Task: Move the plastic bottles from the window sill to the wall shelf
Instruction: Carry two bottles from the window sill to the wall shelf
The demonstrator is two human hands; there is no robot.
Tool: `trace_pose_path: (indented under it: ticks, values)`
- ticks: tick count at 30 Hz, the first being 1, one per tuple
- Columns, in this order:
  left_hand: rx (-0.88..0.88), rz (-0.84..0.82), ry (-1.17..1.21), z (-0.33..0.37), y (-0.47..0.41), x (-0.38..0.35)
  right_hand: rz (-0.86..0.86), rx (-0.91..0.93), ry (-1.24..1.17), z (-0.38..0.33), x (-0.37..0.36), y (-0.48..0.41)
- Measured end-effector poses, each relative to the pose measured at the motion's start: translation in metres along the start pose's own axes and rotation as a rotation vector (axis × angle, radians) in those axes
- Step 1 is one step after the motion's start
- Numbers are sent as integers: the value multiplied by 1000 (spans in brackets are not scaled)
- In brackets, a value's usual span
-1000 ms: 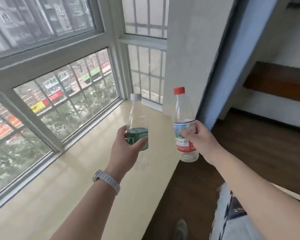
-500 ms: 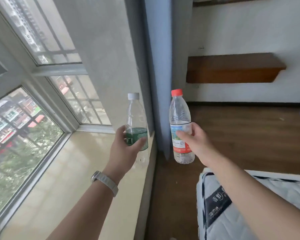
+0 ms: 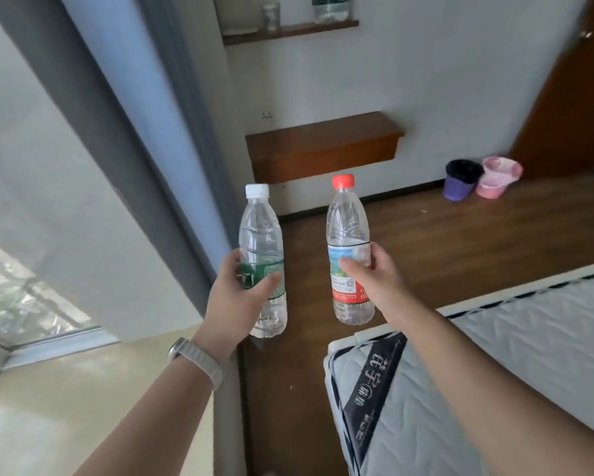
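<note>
Left hand grips green-label bottle | right hand grips red-label bottle | labels part-hidden

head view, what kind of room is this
Likely a sparse bedroom: a bare mattress lies on the wood floor, wooden wall shelves hang on a white wall, and two small bins stand by a door.

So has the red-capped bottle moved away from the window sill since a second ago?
Yes. The red-capped bottle, in the right hand, was beside the window sill edge; now it is over the wooden floor, nearer the wall shelf.
</note>
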State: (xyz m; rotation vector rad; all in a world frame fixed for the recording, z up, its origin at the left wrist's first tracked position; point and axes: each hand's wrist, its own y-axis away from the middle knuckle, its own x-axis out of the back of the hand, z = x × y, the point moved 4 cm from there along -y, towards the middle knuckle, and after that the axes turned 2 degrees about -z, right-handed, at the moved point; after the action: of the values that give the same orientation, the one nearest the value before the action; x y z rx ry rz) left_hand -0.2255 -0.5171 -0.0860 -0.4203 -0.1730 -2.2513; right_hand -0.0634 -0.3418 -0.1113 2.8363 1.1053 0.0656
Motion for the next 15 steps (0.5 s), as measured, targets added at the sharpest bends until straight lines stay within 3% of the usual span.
trace_pose_path:
  ticks: [15]
  values:
    - [-108,-201,114,14,-172,-35,212,-18,53,-38,14,-103]
